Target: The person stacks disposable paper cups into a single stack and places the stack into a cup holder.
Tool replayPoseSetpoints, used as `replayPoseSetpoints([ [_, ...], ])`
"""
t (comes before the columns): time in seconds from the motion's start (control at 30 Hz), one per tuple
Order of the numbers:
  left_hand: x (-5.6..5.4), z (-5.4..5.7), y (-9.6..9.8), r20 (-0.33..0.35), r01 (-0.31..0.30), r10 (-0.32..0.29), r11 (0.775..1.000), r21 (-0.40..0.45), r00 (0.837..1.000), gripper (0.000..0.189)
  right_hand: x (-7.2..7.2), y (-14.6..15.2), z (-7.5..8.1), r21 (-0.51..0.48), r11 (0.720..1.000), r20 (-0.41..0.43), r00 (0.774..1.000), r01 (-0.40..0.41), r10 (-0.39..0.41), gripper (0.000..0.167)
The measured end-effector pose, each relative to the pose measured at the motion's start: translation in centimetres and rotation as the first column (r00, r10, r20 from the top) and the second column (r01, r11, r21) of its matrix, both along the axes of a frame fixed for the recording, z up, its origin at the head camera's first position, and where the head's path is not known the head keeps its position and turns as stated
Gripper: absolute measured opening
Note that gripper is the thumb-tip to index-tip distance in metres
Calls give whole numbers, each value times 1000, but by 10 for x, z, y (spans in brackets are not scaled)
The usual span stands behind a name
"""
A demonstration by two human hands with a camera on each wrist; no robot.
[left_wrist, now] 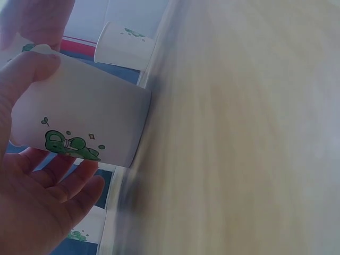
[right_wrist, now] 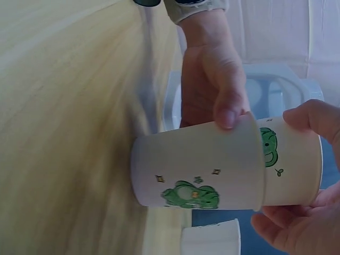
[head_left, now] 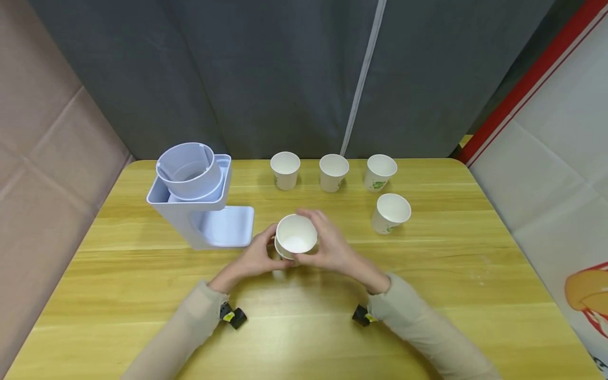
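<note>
Two white paper cups with green printed pictures are nested one in the other at the middle of the table. My left hand (head_left: 258, 256) holds the lower paper cup (right_wrist: 196, 164), its thumb near the rim and its fingers around the far side. My right hand (head_left: 332, 248) grips the upper paper cup (head_left: 296, 234) between thumb and fingers. In the right wrist view, that upper cup sticks partly out of the lower one. The lower cup's base is at or close to the tabletop; I cannot tell whether it touches.
A pale blue plastic device (head_left: 190, 179) with a round hopper and a flat tray (head_left: 230, 227) stands at the left. Along the back are three paper cups (head_left: 285, 169) (head_left: 334, 171) (head_left: 380, 171), with another cup (head_left: 391, 212) nearer at the right. A grey curtain (head_left: 285, 79) hangs behind the table.
</note>
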State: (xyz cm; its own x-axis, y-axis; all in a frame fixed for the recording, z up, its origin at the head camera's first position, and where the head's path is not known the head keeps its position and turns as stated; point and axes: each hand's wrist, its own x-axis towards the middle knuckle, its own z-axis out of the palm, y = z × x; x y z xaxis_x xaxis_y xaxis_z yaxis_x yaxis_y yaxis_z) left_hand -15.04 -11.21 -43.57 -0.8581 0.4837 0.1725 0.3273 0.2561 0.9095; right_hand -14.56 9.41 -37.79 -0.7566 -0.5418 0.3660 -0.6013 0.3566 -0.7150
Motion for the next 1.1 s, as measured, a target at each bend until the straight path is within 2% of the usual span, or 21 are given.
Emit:
replayPoseSetpoints([
  [0.53, 0, 1, 0, 11, 16, -16, 1000, 0, 1000, 72, -1, -2, -11, 44, 998, 5, 999, -33, 33, 78],
  [1.1, -1, 0, -1, 12, 29, -29, 999, 18, 1000, 73, -1, 0, -18, 81, 995, 82, 996, -50, 43, 80],
])
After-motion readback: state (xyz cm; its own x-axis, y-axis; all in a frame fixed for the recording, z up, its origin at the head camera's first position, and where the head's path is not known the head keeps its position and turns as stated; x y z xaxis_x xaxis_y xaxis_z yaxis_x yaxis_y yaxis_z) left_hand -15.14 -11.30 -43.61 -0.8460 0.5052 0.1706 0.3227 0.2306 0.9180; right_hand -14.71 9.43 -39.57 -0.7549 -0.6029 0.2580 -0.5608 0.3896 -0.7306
